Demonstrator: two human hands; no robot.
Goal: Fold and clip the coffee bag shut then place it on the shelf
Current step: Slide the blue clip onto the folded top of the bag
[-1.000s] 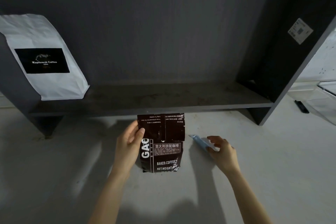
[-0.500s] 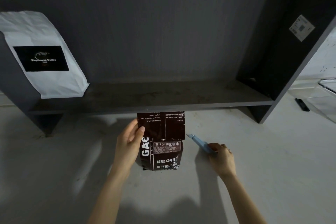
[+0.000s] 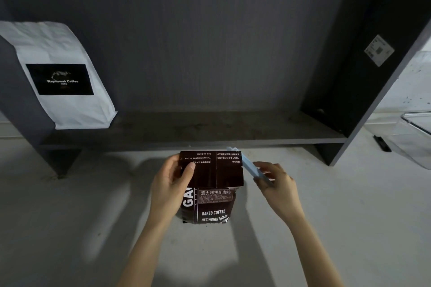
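The dark brown foil coffee bag (image 3: 211, 193) stands on the pale counter (image 3: 349, 216) just in front of the grey shelf board (image 3: 233, 134), its top flap folded forward. The left hand (image 3: 171, 187) pinches that flap's left edge, thumb on the fold; the right hand (image 3: 277, 184) holds a long pale blue bag clip (image 3: 250, 168) beside the right edge. Whether the clip is sprung apart is unclear. It should slide squarely across the fold while the thumb keeps it flat. The print reads "BAKED.COFFEE", "NET.WEIGHT", "GA"; the white paper bag (image 3: 63, 77) on the shelf seems to read "Kapihuwak Coffee".

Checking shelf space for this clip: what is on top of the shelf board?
Only a white coffee bag stands at the left end of the shelf board; the rest shows nothing else. Behind that bag is hidden.
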